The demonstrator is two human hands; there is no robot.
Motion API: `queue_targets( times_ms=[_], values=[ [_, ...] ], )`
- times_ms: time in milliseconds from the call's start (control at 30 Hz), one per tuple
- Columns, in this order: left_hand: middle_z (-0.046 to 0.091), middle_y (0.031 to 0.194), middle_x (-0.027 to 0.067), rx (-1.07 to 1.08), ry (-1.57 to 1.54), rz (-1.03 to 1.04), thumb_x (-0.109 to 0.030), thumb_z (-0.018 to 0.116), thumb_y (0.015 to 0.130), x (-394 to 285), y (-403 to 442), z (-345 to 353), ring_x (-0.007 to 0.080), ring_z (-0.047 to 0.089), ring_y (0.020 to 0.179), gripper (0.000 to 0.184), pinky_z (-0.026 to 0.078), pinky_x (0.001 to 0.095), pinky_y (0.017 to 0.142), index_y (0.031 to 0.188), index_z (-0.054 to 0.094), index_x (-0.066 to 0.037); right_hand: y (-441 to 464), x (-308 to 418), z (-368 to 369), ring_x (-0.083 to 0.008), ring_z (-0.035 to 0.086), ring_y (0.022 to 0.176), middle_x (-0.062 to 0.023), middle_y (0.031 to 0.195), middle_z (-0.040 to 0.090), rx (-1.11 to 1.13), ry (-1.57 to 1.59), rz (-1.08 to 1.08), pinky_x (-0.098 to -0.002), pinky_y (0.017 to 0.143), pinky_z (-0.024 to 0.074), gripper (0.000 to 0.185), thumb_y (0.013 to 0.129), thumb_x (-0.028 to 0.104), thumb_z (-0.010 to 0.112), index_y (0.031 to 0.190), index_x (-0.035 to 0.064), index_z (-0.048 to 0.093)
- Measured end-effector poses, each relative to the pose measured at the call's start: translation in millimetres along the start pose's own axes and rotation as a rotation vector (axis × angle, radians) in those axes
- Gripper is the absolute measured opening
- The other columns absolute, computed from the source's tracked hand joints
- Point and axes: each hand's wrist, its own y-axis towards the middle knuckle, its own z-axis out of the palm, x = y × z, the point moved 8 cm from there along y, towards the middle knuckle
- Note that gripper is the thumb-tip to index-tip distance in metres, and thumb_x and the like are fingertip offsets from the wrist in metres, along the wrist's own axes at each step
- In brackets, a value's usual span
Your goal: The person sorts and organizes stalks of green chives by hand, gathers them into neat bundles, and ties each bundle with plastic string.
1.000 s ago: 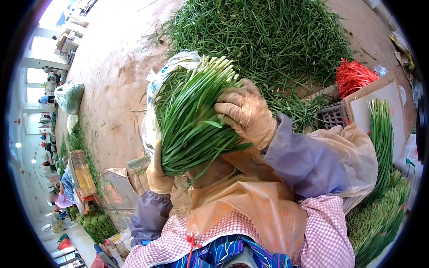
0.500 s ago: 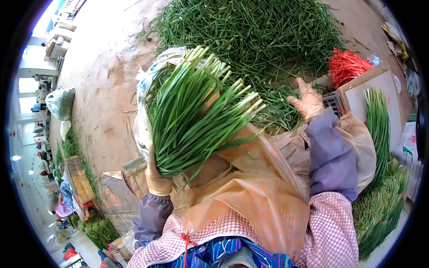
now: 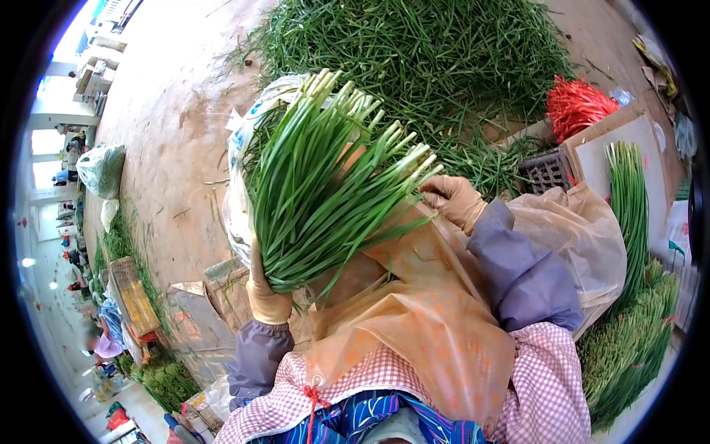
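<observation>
A fanned bunch of long green stalks (image 3: 325, 192) with pale cut ends is held by my left hand (image 3: 268, 292), in a tan glove, wrapped round its leafy lower end. My right hand (image 3: 455, 201), also gloved, is at the pale ends on the bunch's right side, its fingers curled in; what they pinch is too small to make out. Behind the bunch, on its left, lies a white plastic bag (image 3: 238, 185) with more greens. An orange translucent apron (image 3: 414, 325) covers my lap below the bunch.
A large heap of loose greens (image 3: 421, 59) lies ahead. To the right are red ties (image 3: 578, 107), a dark crate (image 3: 546, 172), upright stalks (image 3: 629, 200) by a board and stacked bundles (image 3: 629, 348). A filled bag (image 3: 102, 172) stands far left.
My right hand first moved away right from the bunch with fingers spread, then came back to the pale ends and curled. The bunch in my left hand has fanned out wider.
</observation>
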Motion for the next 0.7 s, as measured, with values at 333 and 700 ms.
queue_targets(
  times_ms=[333, 700],
  values=[
    [0.06, 0.128, 0.019, 0.016, 0.098, 0.066, 0.003, 0.07, 0.08, -17, 12, 2, 0.0301, 0.064, 0.111, 0.088, 0.051, 0.0375, 0.094, 0.152, 0.022, -0.01, 31, 127, -83, -0.0128, 0.062, 0.077, -0.0047, 0.082, 0.067, -0.244, 0.212, -0.19, -0.0298, 0.075, 0.0524, 0.031, 0.094, 0.035, 0.064, 0.099, 0.0052, 0.07],
    [0.061, 0.127, 0.0185, 0.012, 0.132, 0.074, -0.001, 0.073, 0.079, -22, 19, 0, 0.0297, 0.065, 0.108, 0.085, 0.053, 0.0356, 0.09, 0.15, 0.027, -0.005, 77, 97, -85, -0.005, 0.047, 0.058, 0.0017, 0.07, 0.059, -0.386, 0.265, -0.175, -0.0215, 0.051, 0.0388, 0.019, 0.094, 0.025, 0.065, 0.095, 0.0069, 0.069]
  ],
)
